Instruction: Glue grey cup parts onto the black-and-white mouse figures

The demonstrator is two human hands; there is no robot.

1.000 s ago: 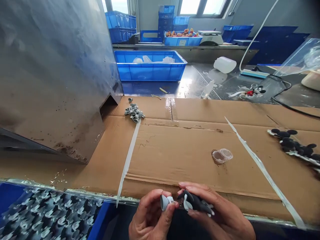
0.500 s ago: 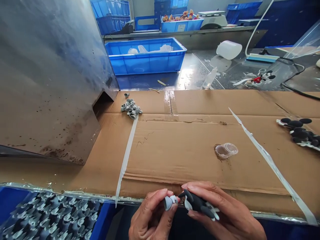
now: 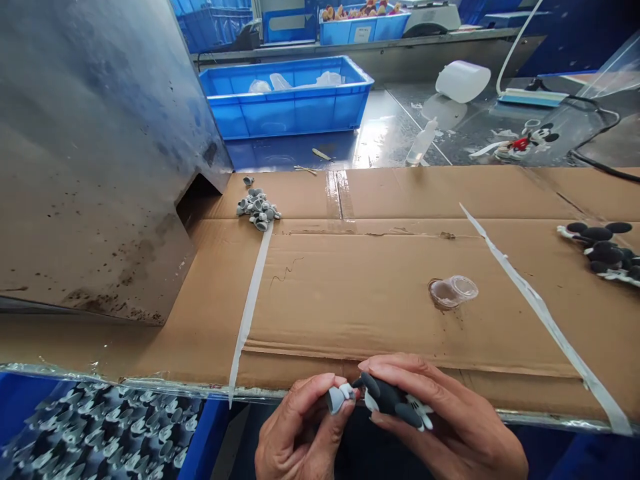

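Between the thumb and fingers of my left hand (image 3: 303, 427) is a small grey cup-shaped piece with a white part (image 3: 340, 398). My right hand (image 3: 450, 420) grips a black-and-white mouse figure (image 3: 395, 402), lying sideways with its round ears showing. The two pieces are held close together at the cardboard's front edge; whether they touch I cannot tell. Farther off on the cardboard (image 3: 340, 293) lies a pile of similar grey pieces (image 3: 259, 210). Several black mouse figures (image 3: 607, 253) lie at the right.
A small clear plastic cup (image 3: 454, 291) lies tipped on the cardboard. At lower left, a blue bin (image 3: 215, 427) holds many grey pieces. A metal housing (image 3: 100, 167) stands at left. Behind are a blue crate (image 3: 290, 113), a clear bottle (image 3: 423, 142) and a red-and-black figure (image 3: 523, 143).
The view has shifted slightly, so the background sits higher in the picture. Both hands keep the same grips, with the grey piece and the figure still close together.
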